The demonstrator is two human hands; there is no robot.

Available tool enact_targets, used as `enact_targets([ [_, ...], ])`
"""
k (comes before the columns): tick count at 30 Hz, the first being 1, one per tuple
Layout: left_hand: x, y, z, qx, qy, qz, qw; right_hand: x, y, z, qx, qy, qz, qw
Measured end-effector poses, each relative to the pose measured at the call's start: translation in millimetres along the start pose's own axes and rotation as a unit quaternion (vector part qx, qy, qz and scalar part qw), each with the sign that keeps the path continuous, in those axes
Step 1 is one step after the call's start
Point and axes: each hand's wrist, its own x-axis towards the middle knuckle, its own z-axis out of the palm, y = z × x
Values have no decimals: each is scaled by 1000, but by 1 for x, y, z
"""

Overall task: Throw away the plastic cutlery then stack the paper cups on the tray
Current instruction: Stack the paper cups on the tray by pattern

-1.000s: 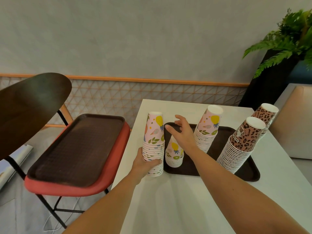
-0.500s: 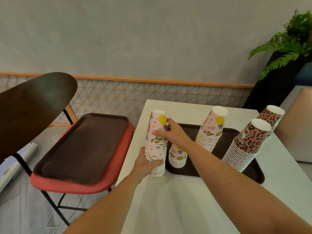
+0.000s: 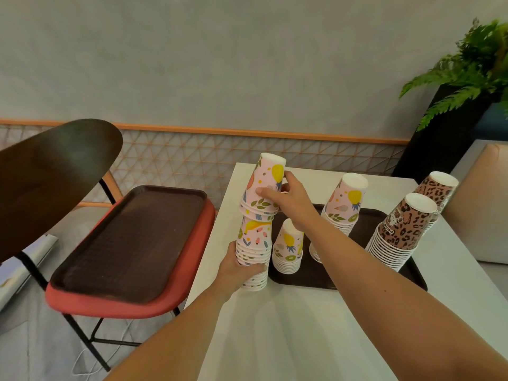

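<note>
A dark brown tray (image 3: 412,279) lies on the white table (image 3: 302,339). On it stand a short pink fruit-print stack (image 3: 288,248), a taller pink stack (image 3: 343,210) and two leopard-print stacks (image 3: 398,232). Left of the tray, on the table, my left hand (image 3: 236,268) grips the lower part of a pink cup stack (image 3: 254,243). My right hand (image 3: 288,199) grips the top few cups (image 3: 264,185) of that stack, lifted partly off the cups below. No plastic cutlery is visible.
A red-cushioned chair (image 3: 132,301) stands left of the table with a second brown tray (image 3: 132,243) on its seat. A potted fern (image 3: 472,78) in a black planter is at the back right, and a beige cushion (image 3: 478,204) lies beyond the table's right edge.
My right hand reached from over the tray to the pink stack, gripped its top cups and raised them. My left hand stayed on the stack's base.
</note>
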Motion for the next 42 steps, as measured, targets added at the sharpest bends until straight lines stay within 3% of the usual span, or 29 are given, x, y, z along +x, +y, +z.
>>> enact_targets([
  [13, 2, -6, -2, 8, 5, -22, 1000, 4, -10, -36, -43, 112, -59, 991],
  [28, 4, -3, -3, 5, 7, -22, 1000, -24, 70, -39, -113, 101, 48, 987],
  [34, 4, 1, -2, 1, 9, -15, 1000, -19, 45, -33, -118, 125, -11, 985],
  [38, 5, 4, 0, 3, 10, -8, 1000, -18, 30, -19, -149, 104, -64, 981],
  [42, 2, 10, 2, -8, 7, 5, 1000, -16, 24, -3, -170, 18, -32, 985],
])
